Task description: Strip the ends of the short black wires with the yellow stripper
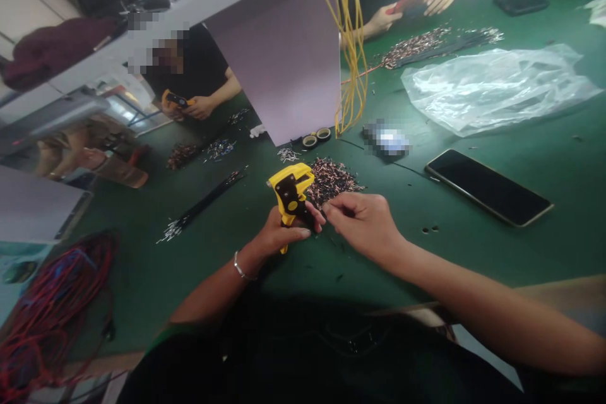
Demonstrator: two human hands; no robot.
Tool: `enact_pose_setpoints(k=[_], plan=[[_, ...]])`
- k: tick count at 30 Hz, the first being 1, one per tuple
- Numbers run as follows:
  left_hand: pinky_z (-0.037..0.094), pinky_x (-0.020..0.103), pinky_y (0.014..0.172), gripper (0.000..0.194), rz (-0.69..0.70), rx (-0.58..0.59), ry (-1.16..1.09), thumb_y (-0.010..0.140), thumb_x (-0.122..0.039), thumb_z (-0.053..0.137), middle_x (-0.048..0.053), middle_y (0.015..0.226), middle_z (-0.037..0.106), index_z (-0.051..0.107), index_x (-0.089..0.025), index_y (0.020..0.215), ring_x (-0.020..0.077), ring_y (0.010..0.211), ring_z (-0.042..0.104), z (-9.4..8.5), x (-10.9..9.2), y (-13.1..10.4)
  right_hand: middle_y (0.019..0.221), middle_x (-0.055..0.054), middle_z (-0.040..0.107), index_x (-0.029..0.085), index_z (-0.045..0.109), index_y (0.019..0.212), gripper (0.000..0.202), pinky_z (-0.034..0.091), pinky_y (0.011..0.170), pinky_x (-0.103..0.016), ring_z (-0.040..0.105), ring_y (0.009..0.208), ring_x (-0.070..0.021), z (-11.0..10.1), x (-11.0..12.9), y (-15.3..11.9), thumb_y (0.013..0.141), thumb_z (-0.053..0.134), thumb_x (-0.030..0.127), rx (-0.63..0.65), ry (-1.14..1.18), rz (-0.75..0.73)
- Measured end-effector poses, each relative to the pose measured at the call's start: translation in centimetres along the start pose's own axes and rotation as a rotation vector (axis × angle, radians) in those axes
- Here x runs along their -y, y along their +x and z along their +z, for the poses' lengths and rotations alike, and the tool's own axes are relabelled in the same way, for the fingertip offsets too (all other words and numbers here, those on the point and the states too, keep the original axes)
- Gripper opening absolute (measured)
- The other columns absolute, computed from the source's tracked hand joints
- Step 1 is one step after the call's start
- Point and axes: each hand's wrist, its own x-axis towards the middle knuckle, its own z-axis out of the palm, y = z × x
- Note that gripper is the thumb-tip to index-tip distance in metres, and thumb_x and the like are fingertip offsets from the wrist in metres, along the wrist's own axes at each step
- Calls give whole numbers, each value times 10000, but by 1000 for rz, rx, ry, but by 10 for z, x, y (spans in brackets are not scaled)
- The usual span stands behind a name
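A yellow and black wire stripper (292, 192) stands upright in my left hand (279, 230), whose fingers wrap round its handles. Close beside it, my right hand (362, 221) is closed in a pinch near the tool's black handle. Whatever its fingertips hold, if anything, is too small to make out. Just behind both hands lies a heap of short black wire pieces with bare copper ends (334, 180). To the left, a bundle of black wires (203, 205) with pale tips rests on the green table (402, 278).
A smartphone (490, 186) and a clear plastic bag (497, 88) lie to the right. Tape rolls (316, 137) sit by the upright panel (288, 44), near hanging yellow wires (353, 44). Red cables (57, 309) are coiled at lower left. Co-workers handle tools across the table.
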Motion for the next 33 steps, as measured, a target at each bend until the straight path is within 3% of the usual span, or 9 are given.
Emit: enact_pose_setpoints(k=[10, 19, 25, 33], plan=[[563, 358, 808, 409, -3, -32, 127, 706, -215, 808, 69, 844, 735, 649, -137, 1074, 212, 799, 701, -1, 7, -3, 527, 9, 585, 173, 613, 542, 291, 357, 530, -247, 468, 517, -91, 9, -4, -3, 821, 541, 209, 60, -47, 40], [541, 324, 819, 419, -14, -109, 241, 698, -303, 831, 64, 917, 734, 683, -143, 1055, 198, 837, 684, -4, 13, -6, 487, 46, 408, 189, 434, 484, 312, 294, 491, -244, 357, 498, -77, 15, -5, -3, 782, 528, 196, 43, -21, 17], [542, 317, 812, 451, -18, -163, 322, 703, -354, 822, 80, 954, 740, 686, -137, 1075, 198, 844, 679, -5, 22, -8, 476, 42, 406, 193, 413, 477, 324, 291, 489, -250, 353, 488, -75, 15, -4, -3, 783, 518, 193, 65, -23, 24], [545, 281, 721, 402, -50, -204, 330, 695, -403, 822, 67, 843, 725, 684, -123, 947, 168, 743, 659, 4, 12, -6, 462, 31, 508, 189, 479, 493, 313, 314, 484, -245, 409, 473, -77, 15, -1, -3, 798, 541, 161, 148, 6, 118]])
